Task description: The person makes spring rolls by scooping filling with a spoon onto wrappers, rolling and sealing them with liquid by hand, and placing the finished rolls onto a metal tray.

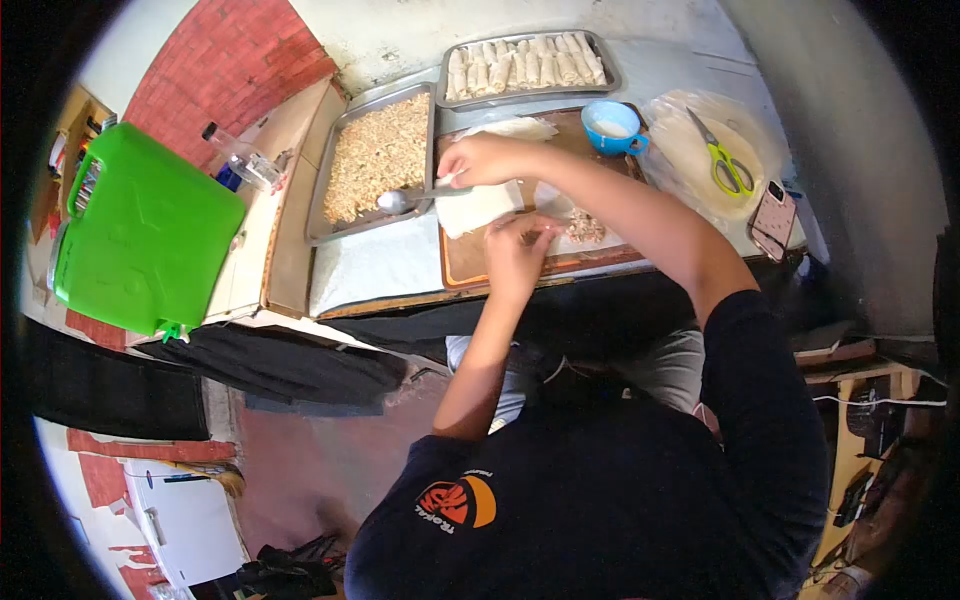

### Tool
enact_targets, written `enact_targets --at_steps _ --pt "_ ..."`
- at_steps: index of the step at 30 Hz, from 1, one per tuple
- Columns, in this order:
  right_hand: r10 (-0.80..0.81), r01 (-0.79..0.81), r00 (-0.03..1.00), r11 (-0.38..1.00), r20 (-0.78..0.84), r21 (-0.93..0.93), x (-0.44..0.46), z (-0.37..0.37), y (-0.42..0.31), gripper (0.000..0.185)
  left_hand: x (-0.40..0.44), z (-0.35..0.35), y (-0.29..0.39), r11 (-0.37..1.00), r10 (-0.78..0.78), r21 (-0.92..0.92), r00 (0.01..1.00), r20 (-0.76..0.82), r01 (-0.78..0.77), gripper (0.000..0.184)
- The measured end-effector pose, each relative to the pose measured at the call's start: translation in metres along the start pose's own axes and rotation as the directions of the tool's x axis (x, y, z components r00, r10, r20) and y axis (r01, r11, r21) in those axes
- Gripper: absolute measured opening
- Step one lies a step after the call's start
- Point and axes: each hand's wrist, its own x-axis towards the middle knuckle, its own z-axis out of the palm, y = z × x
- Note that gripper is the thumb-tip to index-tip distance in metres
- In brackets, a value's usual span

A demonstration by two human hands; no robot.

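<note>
My right hand [490,160] is closed, its fingertips pinching a pale, thin edge of wrapper above a stack of spring roll wrappers [478,210]. Closer to me, my left hand [517,258] has thumb and fingers pinched at the edge of a thin round wrapper [548,198] on the brown board [462,262]. On that wrapper lies a small heap of chopped filling [584,228], right of my left hand. A spoon [393,202] rests across the filling tray's rim, its handle reaching over the stack below my right hand.
Chopped filling covers a metal tray [317,222] at the left. Behind stands a tray of rolled spring rolls [525,66]. Right of the board are a blue cup [612,126], bagged wrappers [690,150], scissors [722,160] and a phone [773,220]. A green jerrycan [150,230] stands far left.
</note>
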Motion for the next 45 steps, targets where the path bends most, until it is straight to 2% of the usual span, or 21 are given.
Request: enact_targets --at_steps 2,5,7,9,10,13,14,17,18,21,24,27,30,33,36,40,42,45 --pt "0.021 -0.020 0.999 1.000 -0.048 0.011 -0.040 -0.026 -0.016 0.030 0.000 -0.004 0.002 0.997 0.072 0.035 0.997 -0.010 -0.071 0.014" --pt "0.028 -0.026 0.998 0.999 -0.065 0.035 -0.101 -0.045 0.000 0.030 -0.003 -0.004 0.004 0.962 0.183 0.205 0.983 0.015 -0.182 0.017" --pt "0.080 -0.078 0.996 0.996 0.040 -0.040 -0.143 -0.057 -0.002 0.031 -0.003 -0.001 0.001 0.959 0.216 0.177 0.975 0.040 -0.220 0.024" --pt "0.115 -0.115 0.993 0.991 -0.015 -0.073 -0.176 -0.051 0.010 0.033 -0.002 0.002 0.005 0.953 0.231 0.192 0.972 0.033 -0.233 0.030" --pt "0.131 -0.135 0.990 0.987 -0.044 -0.086 -0.187 -0.044 0.013 0.035 -0.002 0.004 0.007 0.972 0.196 0.131 0.980 -0.011 -0.193 0.029" --pt "0.170 -0.172 0.971 0.985 -0.169 0.001 -0.209 -0.026 0.007 0.040 0.004 0.010 0.005 0.994 0.105 -0.007 0.991 -0.083 -0.106 0.025" --pt "0.288 -0.277 0.950 0.956 -0.121 0.099 -0.213 -0.023 0.003 0.047 0.006 0.010 0.002 0.996 0.091 -0.018 0.993 -0.078 -0.092 0.023" --pt "0.039 -0.107 0.932 0.979 -0.360 -0.171 -0.216 0.006 0.015 0.053 0.010 0.007 0.009 0.995 0.084 0.059 0.995 -0.059 -0.081 0.017" --pt "0.044 -0.121 0.932 0.974 -0.360 -0.193 -0.214 0.010 0.017 0.057 0.010 0.006 0.009 0.992 0.084 0.097 0.995 -0.045 -0.079 0.018" --pt "0.061 -0.124 0.932 0.980 -0.357 -0.156 -0.211 0.015 0.019 0.058 0.008 0.005 0.006 0.978 0.140 0.162 0.990 -0.017 -0.135 0.025" --pt "0.080 -0.074 0.936 0.997 -0.341 0.030 -0.206 0.019 0.023 0.058 0.005 0.005 0.006 0.973 0.152 0.178 0.988 -0.010 -0.148 0.036" --pt "0.166 -0.105 0.935 0.974 -0.314 0.202 -0.207 0.018 0.016 0.054 0.003 0.012 0.009 0.959 0.168 0.226 0.985 0.031 -0.171 0.045" --pt "0.077 -0.031 0.904 0.993 -0.422 0.115 -0.212 0.011 0.016 0.050 0.006 0.016 0.007 0.960 0.193 0.183 0.976 0.104 -0.210 0.045" --pt "0.083 -0.104 0.893 0.994 -0.443 -0.023 -0.221 0.001 0.012 0.047 0.008 0.018 0.009 0.967 0.172 0.165 0.975 0.142 -0.194 0.040" --pt "0.047 -0.093 0.894 0.992 -0.446 -0.082 -0.222 0.011 0.021 0.042 0.009 0.019 0.007 0.970 0.144 0.177 0.979 0.147 -0.169 0.032" --pt "0.051 -0.079 0.891 0.996 -0.451 -0.045 -0.217 0.020 0.025 0.029 0.012 0.018 0.006 0.969 0.128 0.192 0.981 0.145 -0.155 0.024" --pt "0.061 -0.085 0.885 0.996 -0.461 -0.033 -0.215 0.023 0.027 0.023 0.011 0.017 0.005 0.956 0.103 0.257 0.981 0.162 -0.143 0.023" --pt "0.039 -0.071 0.878 0.996 -0.477 -0.048 -0.215 0.022 0.033 0.019 0.009 0.013 0.006 0.944 0.107 0.292 0.978 0.179 -0.156 0.023"
